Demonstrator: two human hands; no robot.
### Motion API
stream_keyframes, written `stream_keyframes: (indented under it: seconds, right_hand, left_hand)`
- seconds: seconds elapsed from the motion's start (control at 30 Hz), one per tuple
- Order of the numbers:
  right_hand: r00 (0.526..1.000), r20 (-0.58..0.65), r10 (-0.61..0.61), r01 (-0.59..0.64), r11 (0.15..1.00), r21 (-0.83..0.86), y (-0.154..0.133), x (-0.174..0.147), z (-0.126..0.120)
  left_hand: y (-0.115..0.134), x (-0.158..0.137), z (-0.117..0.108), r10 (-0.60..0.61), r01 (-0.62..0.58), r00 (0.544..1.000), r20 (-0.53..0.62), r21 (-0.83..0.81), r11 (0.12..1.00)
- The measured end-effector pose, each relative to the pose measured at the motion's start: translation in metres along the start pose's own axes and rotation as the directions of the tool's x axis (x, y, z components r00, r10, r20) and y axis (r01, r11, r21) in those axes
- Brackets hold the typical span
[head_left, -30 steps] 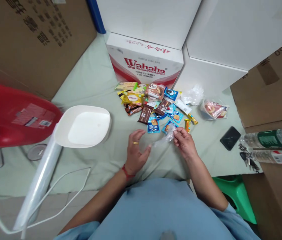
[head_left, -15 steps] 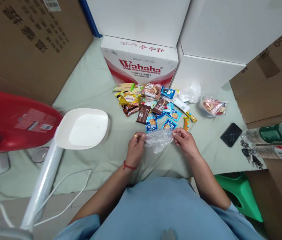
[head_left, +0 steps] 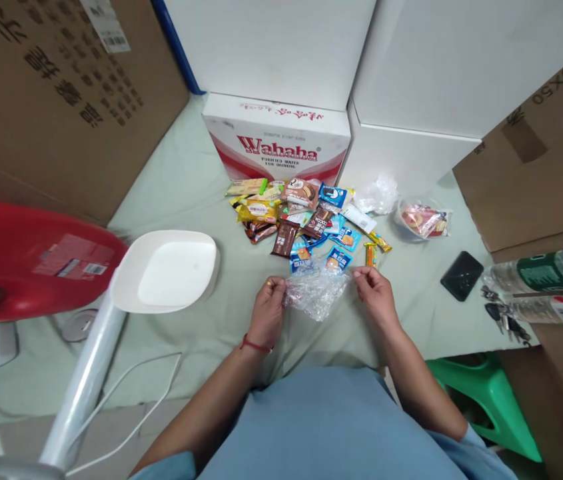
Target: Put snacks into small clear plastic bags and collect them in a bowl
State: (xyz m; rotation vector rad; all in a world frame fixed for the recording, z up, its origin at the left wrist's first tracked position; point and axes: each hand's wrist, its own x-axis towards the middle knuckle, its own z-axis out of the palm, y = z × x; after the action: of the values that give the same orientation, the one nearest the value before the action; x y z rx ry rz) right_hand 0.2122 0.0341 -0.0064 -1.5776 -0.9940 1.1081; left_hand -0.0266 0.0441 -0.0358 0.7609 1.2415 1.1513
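In front of my body a crinkled sheet of clear plastic film (head_left: 318, 293) is spread between my two hands. My left hand (head_left: 267, 310) pinches its left edge. Closed at the fingertips, my right hand (head_left: 375, 295) is at the film's right edge. Just beyond the film lies a heap of wrapped snacks: blue packets (head_left: 337, 259), a brown bar (head_left: 285, 239), a cocoa bar (head_left: 318, 221), a yellow packet (head_left: 257, 211) and a round-biscuit packet (head_left: 301, 193). Part of the film overlaps the nearest blue packets.
A white basin (head_left: 166, 272) stands left, beside a red jug (head_left: 36, 257). Behind the snacks is a Wahaha carton (head_left: 278, 143). To the right are crumpled clear plastic (head_left: 377, 195), a plastic-covered bowl (head_left: 422, 220), a phone (head_left: 462, 275), keys (head_left: 508, 327) and bottles (head_left: 546, 270).
The film has spread wider between my hands, and my right hand has moved slightly right. The whole view has shifted a little, with the scene lower in the picture.
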Motion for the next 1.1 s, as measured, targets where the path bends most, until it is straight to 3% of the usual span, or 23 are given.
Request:
stream_keyframes:
  seconds: [0.1,0.27,0.43,0.8,1.1]
  right_hand:
    - [0.995,-0.049,-0.090,0.082,0.985,-0.153,-0.005,-0.005,0.009]
    - [0.976,0.150,-0.155,0.195,0.930,-0.311,-0.009,0.002,0.035]
    - [0.986,0.161,-0.052,0.082,0.979,-0.186,-0.003,0.014,0.046]
    - [0.950,0.247,0.189,-0.219,0.971,0.099,-0.013,0.009,0.027]
    - [0.970,0.135,0.204,-0.224,0.961,0.162,-0.018,0.004,-0.009]
  left_hand:
    - [0.002,-0.003,-0.002,0.038,-0.038,0.999,0.004,0.061,0.997]
    - [0.005,-0.009,-0.001,0.033,-0.037,0.998,0.051,0.066,0.997]
    - [0.004,-0.012,-0.004,0.042,-0.027,0.987,0.156,-0.096,0.995]
    - [0.000,-0.007,-0.019,-0.066,0.072,0.987,0.145,-0.039,0.997]
    - [0.001,0.001,-0.015,-0.067,0.071,0.997,0.050,-0.087,0.994]
